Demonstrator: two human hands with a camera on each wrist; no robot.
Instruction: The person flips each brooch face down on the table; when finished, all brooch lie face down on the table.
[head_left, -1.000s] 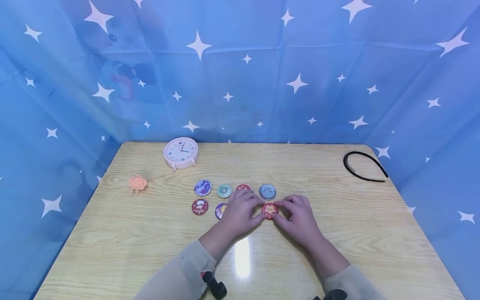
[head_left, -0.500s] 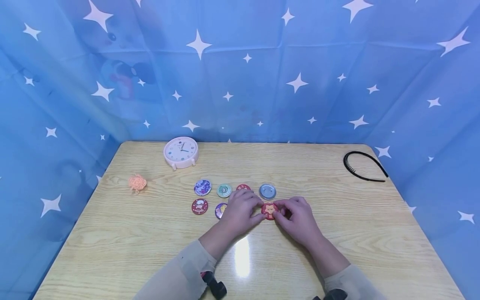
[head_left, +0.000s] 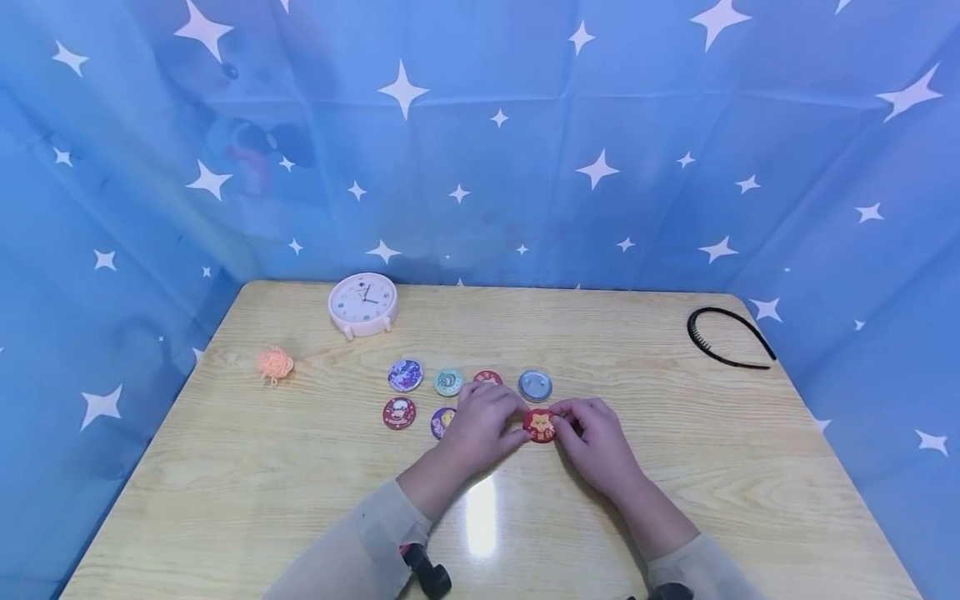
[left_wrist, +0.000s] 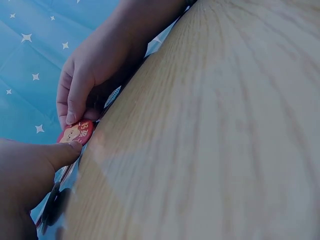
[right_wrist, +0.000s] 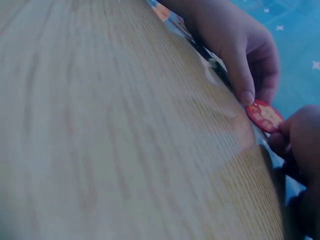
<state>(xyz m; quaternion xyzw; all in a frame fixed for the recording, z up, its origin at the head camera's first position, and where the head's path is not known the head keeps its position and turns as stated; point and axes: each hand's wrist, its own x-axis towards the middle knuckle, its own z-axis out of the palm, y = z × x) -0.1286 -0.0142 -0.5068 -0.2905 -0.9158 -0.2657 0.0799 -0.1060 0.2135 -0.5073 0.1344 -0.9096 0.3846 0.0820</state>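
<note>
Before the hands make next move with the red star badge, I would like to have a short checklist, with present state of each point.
1. Right hand holds the red star badge: ok, thumb and finger pinch its edge.
2. Left hand supports the opposite edge: ok, thumb and finger are on it.
3. Star badge shows its printed face: ok.
4. Star badge lies flat on the table: cannot tell, contact underneath is hidden.
5. Silver badge shows its printed face: not ok, its metal back is up.
6. Purple-and-yellow badge is fully visible: not ok, left hand covers part.
</note>
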